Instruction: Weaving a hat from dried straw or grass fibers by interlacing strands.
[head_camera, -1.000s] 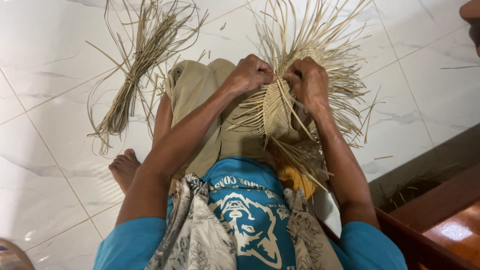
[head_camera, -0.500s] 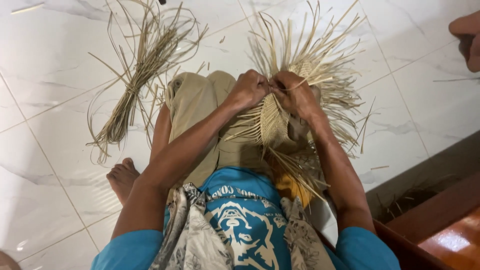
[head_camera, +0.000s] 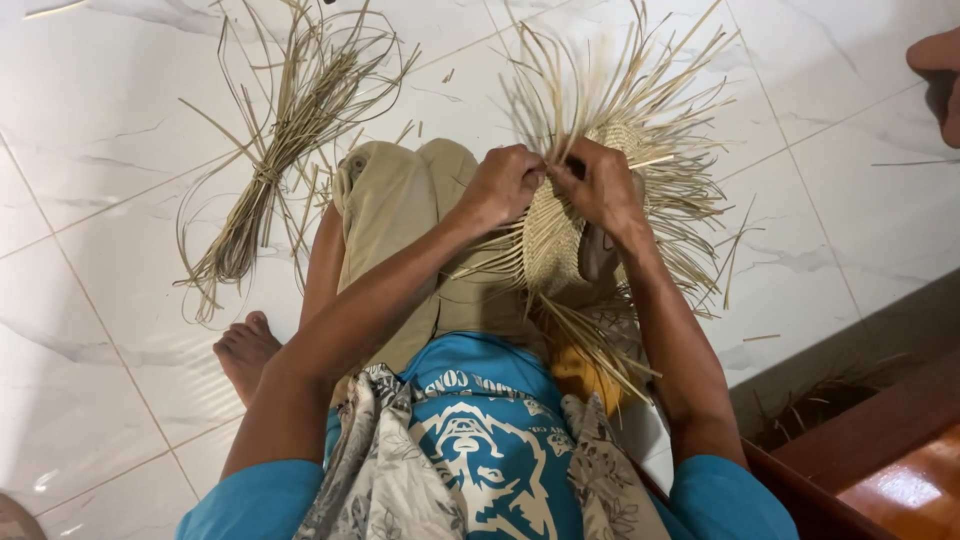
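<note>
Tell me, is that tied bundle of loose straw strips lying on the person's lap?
No, the tied bundle lies on the white tiled floor, apart from both hands.

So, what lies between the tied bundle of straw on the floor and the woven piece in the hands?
In the head view, the person's bent knee in beige trousers lies between the bundle and the woven piece.

a home: white tiled floor (head_camera: 110, 400), wooden step (head_camera: 880, 460).
</note>
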